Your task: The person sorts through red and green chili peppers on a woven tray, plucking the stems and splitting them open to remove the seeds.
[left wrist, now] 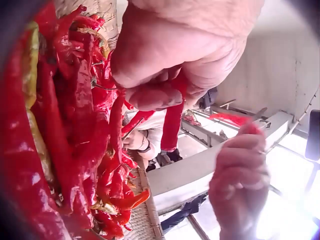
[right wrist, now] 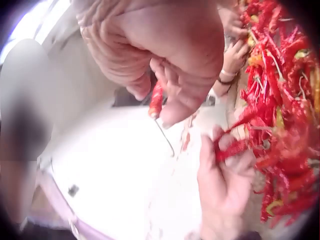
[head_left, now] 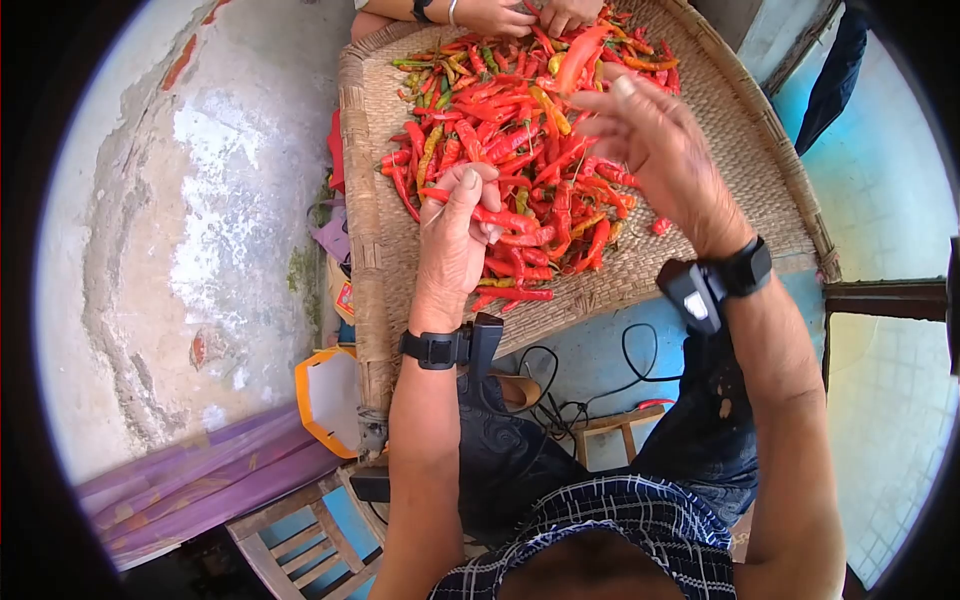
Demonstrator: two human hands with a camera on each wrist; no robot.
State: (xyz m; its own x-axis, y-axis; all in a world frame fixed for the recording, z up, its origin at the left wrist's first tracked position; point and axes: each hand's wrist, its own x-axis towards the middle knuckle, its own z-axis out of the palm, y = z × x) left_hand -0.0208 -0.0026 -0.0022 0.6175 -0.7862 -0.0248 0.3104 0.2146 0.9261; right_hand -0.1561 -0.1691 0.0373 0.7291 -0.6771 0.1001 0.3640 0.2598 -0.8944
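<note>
My left hand (head_left: pixel 452 245) pinches a red chili pepper (head_left: pixel 505 218) between thumb and fingers, at the near left side of a heap of chili peppers (head_left: pixel 500 110). Raised over the right part of the heap, my right hand (head_left: pixel 665 150) grips another red chili pepper (right wrist: pixel 156 102). That pepper's thin pale stem hangs down below the fingers in the right wrist view. Most of the heap is red, with some yellow and green pods among them. It lies on a large woven tray (head_left: pixel 372 260).
Another person's hands (head_left: pixel 497 17) work at the heap's far edge. A worn plaster wall (head_left: pixel 210 180) stands on the left. Below the tray are an orange-rimmed container (head_left: pixel 305 405), a wooden chair (head_left: pixel 300 550), a wooden stool (head_left: pixel 605 428) and black cables (head_left: pixel 560 405).
</note>
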